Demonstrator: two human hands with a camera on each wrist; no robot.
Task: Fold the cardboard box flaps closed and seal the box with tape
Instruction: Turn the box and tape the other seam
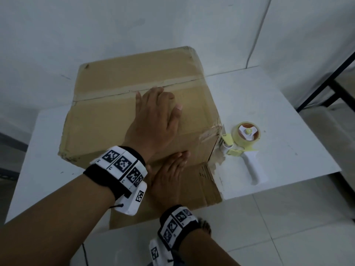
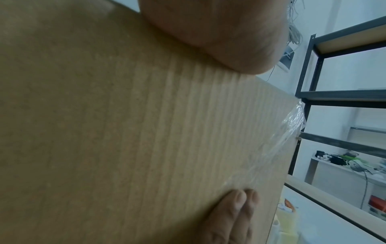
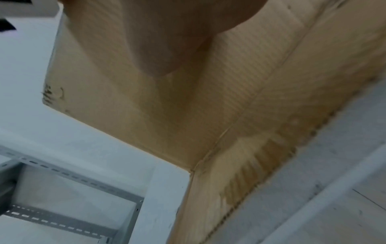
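A brown cardboard box sits on a white table, its top flaps folded down. Where the flaps meet, a seam runs across the top from left to right, covered by a strip of what looks like old tape; whether fresh tape has been laid cannot be told.

The left hand lies flat on the near flap, fingers straight and spread, holding nothing; its fingertips reach almost to the seam. The right hand is pressed flat against the box's near side, just below the top edge and directly under the left wrist, fingers straight and together, also holding nothing. The left wrist view shows those right fingers resting on the cardboard, with wrinkled clear tape at the box edge beyond them.

A yellow tape dispenser with a white handle lies on the table just beside the box's right corner, to the right of both hands and untouched. Its handle points back toward the person. The right hand is the nearer one to it.

The seam's long axis runs sideways, beyond the left fingertips. Judging from this, the flaps are closed and taping is the likely next step: the left hand could keep the flaps down while the right reaches to its right for the dispenser.

Black metal shelving stands in the background.
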